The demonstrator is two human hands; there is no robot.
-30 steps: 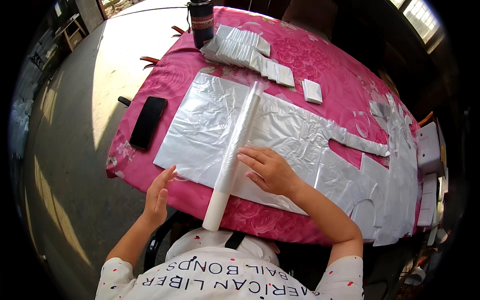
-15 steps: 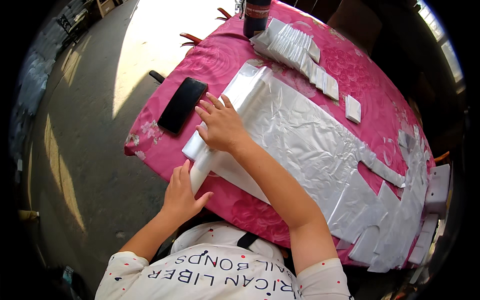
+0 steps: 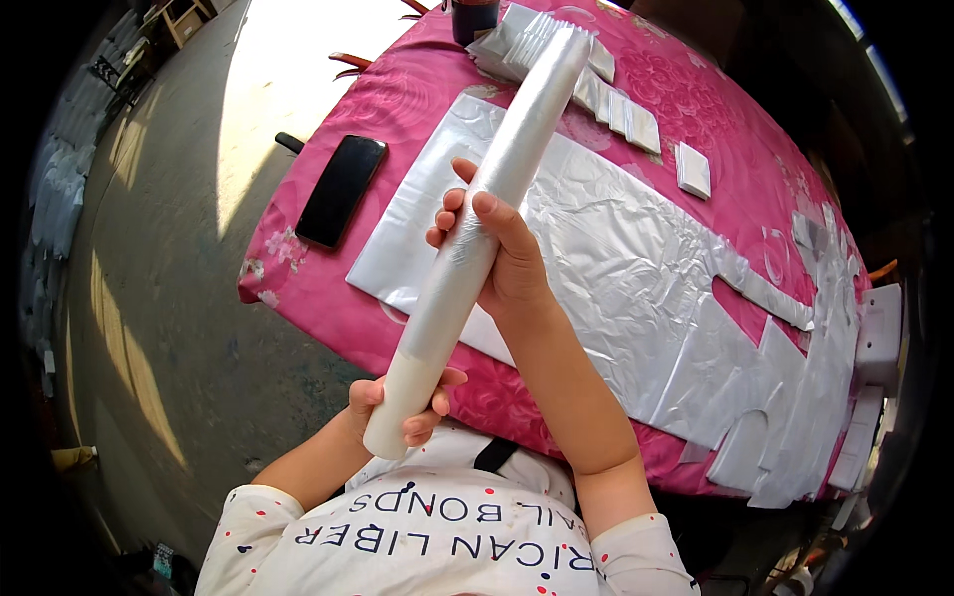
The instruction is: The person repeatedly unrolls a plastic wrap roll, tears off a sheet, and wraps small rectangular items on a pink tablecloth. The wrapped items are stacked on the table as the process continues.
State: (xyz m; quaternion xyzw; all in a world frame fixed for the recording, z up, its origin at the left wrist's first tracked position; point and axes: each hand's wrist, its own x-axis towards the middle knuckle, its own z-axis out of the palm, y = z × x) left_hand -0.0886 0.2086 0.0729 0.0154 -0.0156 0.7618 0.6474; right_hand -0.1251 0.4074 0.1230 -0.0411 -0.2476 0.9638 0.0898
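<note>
A long white roll of thin plastic film (image 3: 467, 248) is held up at a slant above the table, its far end over the stacked bags. My right hand (image 3: 497, 233) is wrapped round its middle, with the thumb on top. Near the bottom end, my left hand (image 3: 407, 407) closes round the bare pale part of the roll. Flat layers of shiny plastic bags (image 3: 616, 288) spread under the roll across the table, with cut-out handles toward the right. The roll hides part of these layers.
A black phone (image 3: 341, 192) lies on the pink flowered tablecloth (image 3: 686, 60) at the left. Folded plastic bags (image 3: 628, 121) sit in an overlapping row at the back, with one small white packet (image 3: 693, 170) apart. A dark bottle (image 3: 474, 20) stands behind them.
The roll has been lifted off the plastic layers. My right hand has gone from lying open on it to gripping its middle, and my left hand now wraps round its lower end.
</note>
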